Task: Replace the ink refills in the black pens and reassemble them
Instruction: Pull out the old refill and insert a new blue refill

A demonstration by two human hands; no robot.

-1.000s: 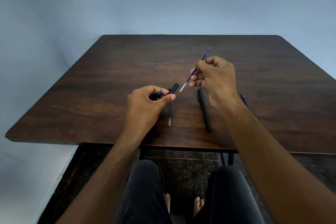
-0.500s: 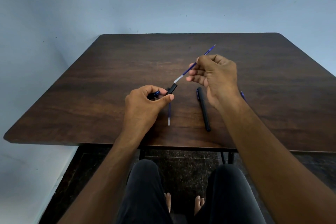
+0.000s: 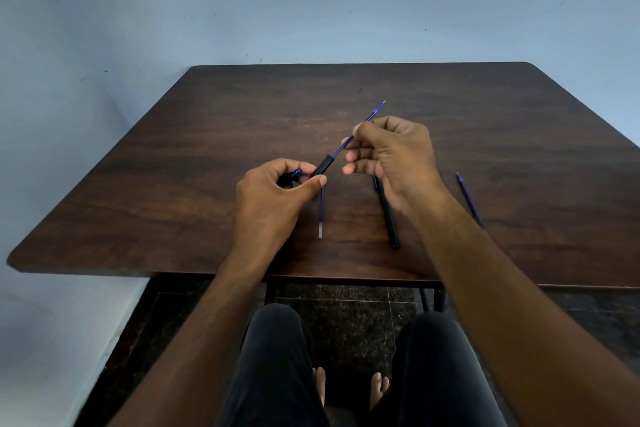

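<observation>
Refill (image 3: 360, 131) runs diagonally, tip up-right toward the far side, lower end inside the black barrel (image 3: 324, 165). Right hand (image 3: 391, 156) pinches the refill, left hand (image 3: 277, 191) grips the barrel over the table (image 3: 173, 184). No readable writing anywhere.

Tabletop (image 3: 214, 156): dark brown wood grain, rounded corners, standing against a pale blue wall.
Refill (image 3: 321, 215): blue, clear near end, lies near the middle, pointing toward the near edge.
Pen (image 3: 388, 218): black, lies just right of the refill.
Second refill (image 3: 469, 199): blue, lies farther right.
</observation>
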